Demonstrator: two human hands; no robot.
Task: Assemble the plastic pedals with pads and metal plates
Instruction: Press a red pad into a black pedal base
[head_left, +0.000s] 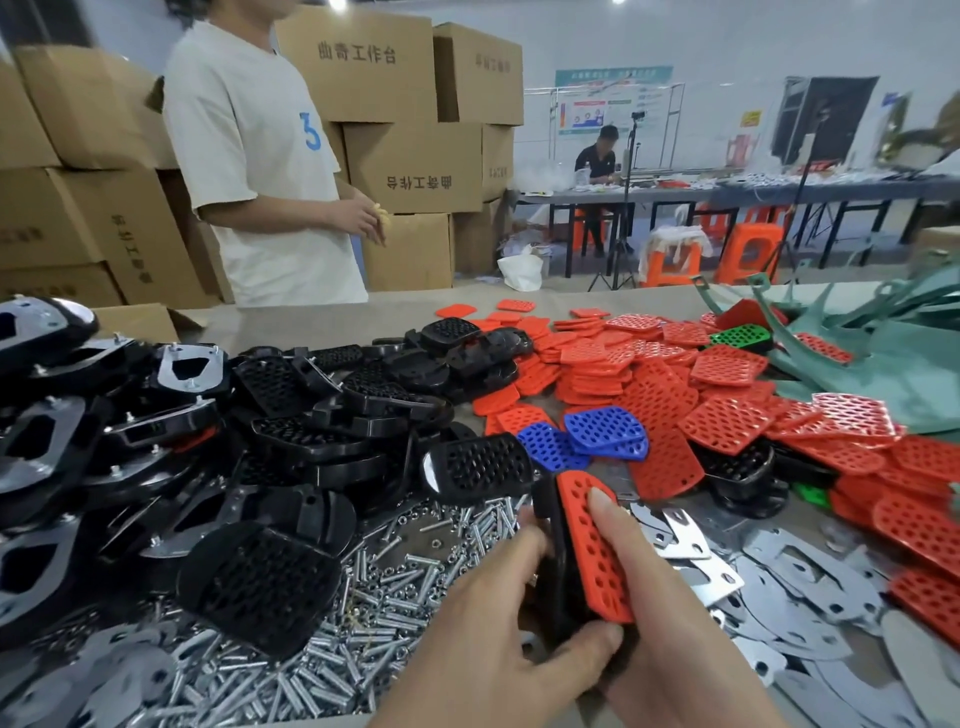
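Black pedal (557, 571) is clamped edge-up in left grip (493, 623), prob so the red pad (597, 561) pinched in right grip (660, 613) gets seated.

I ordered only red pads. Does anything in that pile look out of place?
Yes. Two blue pads lie at the near left edge of the red pads and a green pad sits at the far side: stray colours among red.

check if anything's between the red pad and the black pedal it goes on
Nothing visible. The red pad lies against the black pedal, the left hand gripping the pedal and the right hand holding the pad on it; their touching faces are hidden.
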